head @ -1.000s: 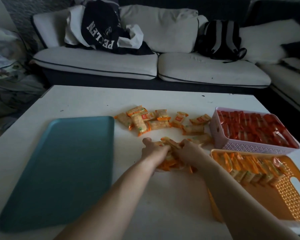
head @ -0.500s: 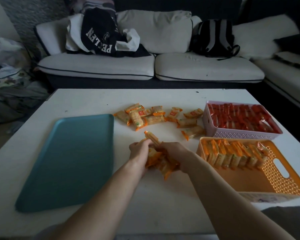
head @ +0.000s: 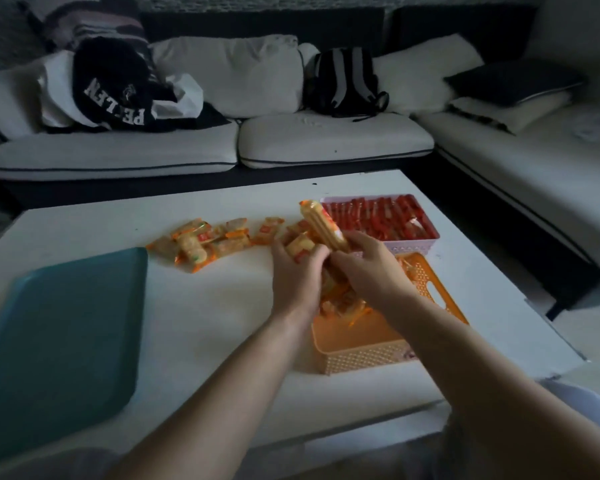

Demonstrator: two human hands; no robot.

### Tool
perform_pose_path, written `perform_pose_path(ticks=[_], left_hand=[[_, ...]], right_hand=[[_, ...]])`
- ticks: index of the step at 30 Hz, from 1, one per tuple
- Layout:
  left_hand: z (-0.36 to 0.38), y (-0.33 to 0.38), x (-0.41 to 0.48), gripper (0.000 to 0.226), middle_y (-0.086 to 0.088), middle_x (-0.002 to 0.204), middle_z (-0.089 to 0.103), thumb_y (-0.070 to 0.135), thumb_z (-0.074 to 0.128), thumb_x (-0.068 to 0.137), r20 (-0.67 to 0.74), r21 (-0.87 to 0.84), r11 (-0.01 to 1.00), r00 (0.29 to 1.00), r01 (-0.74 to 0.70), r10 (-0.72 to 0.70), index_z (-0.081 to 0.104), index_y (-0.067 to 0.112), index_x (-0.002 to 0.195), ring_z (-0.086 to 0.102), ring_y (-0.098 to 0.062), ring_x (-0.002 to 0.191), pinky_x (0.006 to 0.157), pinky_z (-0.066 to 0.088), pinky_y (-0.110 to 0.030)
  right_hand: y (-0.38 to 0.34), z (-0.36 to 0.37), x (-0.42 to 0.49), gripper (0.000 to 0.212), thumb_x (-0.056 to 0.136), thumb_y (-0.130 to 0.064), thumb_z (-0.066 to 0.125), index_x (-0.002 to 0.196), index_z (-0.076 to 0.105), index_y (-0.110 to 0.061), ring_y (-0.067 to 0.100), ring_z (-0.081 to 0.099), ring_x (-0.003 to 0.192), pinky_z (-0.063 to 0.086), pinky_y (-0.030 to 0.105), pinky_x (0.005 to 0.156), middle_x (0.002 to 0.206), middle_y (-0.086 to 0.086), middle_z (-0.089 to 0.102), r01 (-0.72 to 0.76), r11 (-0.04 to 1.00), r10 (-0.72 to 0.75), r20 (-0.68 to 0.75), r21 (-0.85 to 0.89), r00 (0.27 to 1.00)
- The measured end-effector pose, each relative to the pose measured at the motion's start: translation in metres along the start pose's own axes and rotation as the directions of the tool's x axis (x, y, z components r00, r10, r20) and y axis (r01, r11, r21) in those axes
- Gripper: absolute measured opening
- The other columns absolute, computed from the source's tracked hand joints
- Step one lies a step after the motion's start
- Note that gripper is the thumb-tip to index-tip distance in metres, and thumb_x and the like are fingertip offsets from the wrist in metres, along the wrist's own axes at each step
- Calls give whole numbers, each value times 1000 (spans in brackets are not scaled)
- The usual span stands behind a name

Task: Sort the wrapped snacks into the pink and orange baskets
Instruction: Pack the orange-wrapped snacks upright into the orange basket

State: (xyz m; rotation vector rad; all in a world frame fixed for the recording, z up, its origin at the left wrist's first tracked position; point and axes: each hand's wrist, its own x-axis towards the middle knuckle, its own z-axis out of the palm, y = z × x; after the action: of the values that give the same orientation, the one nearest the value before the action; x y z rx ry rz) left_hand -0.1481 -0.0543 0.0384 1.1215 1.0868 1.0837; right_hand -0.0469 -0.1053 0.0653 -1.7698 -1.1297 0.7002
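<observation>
Head view: a bunch of orange snacks was clamped between both hands above the near-left part of the orange basket. The left hand was curled shut around the bunch from the left; the right hand was closed on it from the right, with one long pack sticking up past the fingers. More orange packs were seen inside the orange basket under the hands, partly hidden. The pink basket was set just behind the orange one, touching or nearly so, and was filled with red snacks. A loose pile of orange packs was left on the table, left of the hands. A teal tray was lying at the table's left side, apart from the pile.
</observation>
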Motion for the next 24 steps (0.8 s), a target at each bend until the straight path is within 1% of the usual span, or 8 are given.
perform_pose_path(ticks=[2, 5, 8, 10, 13, 16, 20, 24], left_hand=[[27, -13, -9, 57, 0, 112, 68, 34, 73, 73, 101, 120, 991, 993, -67, 55, 51, 29, 125, 67, -18, 98, 81, 53, -28], [43, -37, -13, 45, 15, 100, 65, 24, 79, 85, 256, 277, 946, 962, -167, 95, 53, 33, 121, 64, 3, 87, 69, 47, -9], [36, -55, -6, 51, 6, 114, 67, 26, 84, 78, 351, 465, 829, 924, -310, 149, 58, 30, 122, 64, -5, 104, 87, 51, -22], [26, -58, -3, 60, 4, 123, 61, 33, 86, 73, 379, 566, 717, 901, -408, 213, 60, 26, 126, 57, -12, 114, 94, 50, -28], [11, -49, -3, 44, 9, 117, 59, 40, 80, 81, 366, 579, 667, 880, -469, 302, 62, 28, 119, 55, -7, 107, 86, 45, -18], [-3, -39, 1, 20, 12, 109, 61, 36, 72, 89, 294, 581, 674, 890, -456, 348, 64, 30, 107, 56, 0, 98, 76, 41, -11], [-23, -35, 9, 8, 9, 105, 64, 29, 69, 93, 323, 641, 627, 897, -443, 303, 66, 29, 101, 59, -1, 91, 69, 47, -16], [-43, -37, 11, 14, 14, 103, 61, 24, 69, 93, 453, 678, 555, 868, -482, 201, 63, 36, 95, 61, -8, 91, 71, 48, -19]], right_hand=[[25, -28, -3, 23, 92, -24, 63, 112, 62, -33, 12, 72, 84, 63, 35, 74, 97, -4, 72, -68, 996, 68, -5, 57, 998], [59, -50, -5, 32, 87, -18, 67, 115, 63, -32, 17, 73, 92, 63, 41, 81, 103, 1, 72, -153, 981, 145, 76, 122, 987], [79, -58, -3, 37, 85, -22, 70, 120, 61, -27, 20, 72, 94, 63, 39, 79, 104, -2, 70, -79, 973, 113, 146, -218, 983], [81, -61, -2, 43, 85, -31, 74, 125, 59, -26, 17, 67, 97, 60, 33, 78, 111, -4, 67, 12, 894, 59, 145, -448, 988], [69, -76, -2, 51, 84, -47, 76, 127, 56, -27, 11, 58, 89, 46, 17, 62, 112, -10, 62, 39, 844, 2, 76, -535, 997], [56, -89, 1, 60, 83, -58, 73, 131, 57, -25, 12, 59, 89, 50, 21, 64, 116, -10, 63, 15, 795, -1, 24, -606, 1000], [55, -78, 13, 29, 96, -41, 65, 114, 67, -18, 14, 66, 81, 61, 33, 70, 104, -2, 70, 22, 833, -77, -76, -553, 994], [59, -52, 24, 6, 93, -17, 66, 94, 72, -17, 12, 68, 78, 63, 34, 72, 93, -3, 72, 221, 827, -163, 156, -518, 974]])
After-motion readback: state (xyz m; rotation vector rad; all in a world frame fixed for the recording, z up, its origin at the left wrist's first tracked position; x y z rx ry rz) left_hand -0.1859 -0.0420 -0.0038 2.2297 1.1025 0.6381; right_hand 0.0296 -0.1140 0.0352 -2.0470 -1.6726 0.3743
